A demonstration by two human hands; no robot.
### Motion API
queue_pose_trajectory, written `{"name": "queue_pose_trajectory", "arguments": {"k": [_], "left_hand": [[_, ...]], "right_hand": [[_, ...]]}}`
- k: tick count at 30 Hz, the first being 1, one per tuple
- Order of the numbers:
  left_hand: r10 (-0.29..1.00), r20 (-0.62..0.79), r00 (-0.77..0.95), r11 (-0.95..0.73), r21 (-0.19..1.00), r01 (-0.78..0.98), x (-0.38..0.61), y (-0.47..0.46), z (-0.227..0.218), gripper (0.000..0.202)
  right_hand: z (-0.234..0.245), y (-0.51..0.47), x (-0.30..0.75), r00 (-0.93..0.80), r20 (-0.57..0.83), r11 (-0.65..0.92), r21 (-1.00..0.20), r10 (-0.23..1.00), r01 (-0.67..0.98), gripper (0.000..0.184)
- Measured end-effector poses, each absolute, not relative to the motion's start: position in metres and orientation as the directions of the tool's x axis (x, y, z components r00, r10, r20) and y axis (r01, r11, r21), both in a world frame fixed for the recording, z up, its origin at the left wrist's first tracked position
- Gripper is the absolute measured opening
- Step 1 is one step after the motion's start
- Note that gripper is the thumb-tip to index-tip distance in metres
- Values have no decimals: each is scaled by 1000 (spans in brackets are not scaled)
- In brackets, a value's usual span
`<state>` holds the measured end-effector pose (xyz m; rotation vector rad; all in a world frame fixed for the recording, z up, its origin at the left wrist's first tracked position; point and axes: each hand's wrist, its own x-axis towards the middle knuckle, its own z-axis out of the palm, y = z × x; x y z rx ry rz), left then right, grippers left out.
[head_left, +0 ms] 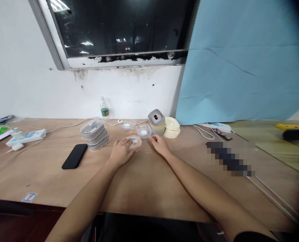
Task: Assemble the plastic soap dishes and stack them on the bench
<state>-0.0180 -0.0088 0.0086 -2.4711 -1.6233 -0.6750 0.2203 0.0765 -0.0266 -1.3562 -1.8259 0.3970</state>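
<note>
My left hand rests on a round clear plastic lid, its fingers over the lid's small central knob, and the lid sits tilted on the wooden table. My right hand is close to the lid's right rim, with its fingertips pinched near a second clear lid with a white centre. Whether the right fingers hold anything is too small to tell. A third clear lid lies farther back.
Left of my hands stand a stack of grey round containers and a black smartphone. Behind them are a water bottle, stacked coloured containers and cream dishes. Power strips and white cables lie along the table.
</note>
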Motion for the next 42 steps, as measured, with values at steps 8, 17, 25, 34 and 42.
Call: {"name": "queue_pose_trajectory", "arguments": {"k": [8,17,25,34,42], "left_hand": [[870,487,-77,60,50,997,-43,-1,5,55],[898,439,-18,-9,59,998,-45,3,-3,48],[877,474,-84,37,107,994,-41,-2,3,44],[858,514,10,-80,115,990,-33,-4,3,48],[804,566,184,-390,268,881,-24,-10,9,50]], "right_hand": [[-25,76,219,-70,443,364,-627,894,688,35],[-25,110,281,356,550,177,-694,756,698,37],[-35,130,306,329,512,140,-679,793,721,53],[-28,122,300,349,570,141,-645,744,751,41],[-26,75,267,146,689,441,-595,710,672,38]]}}
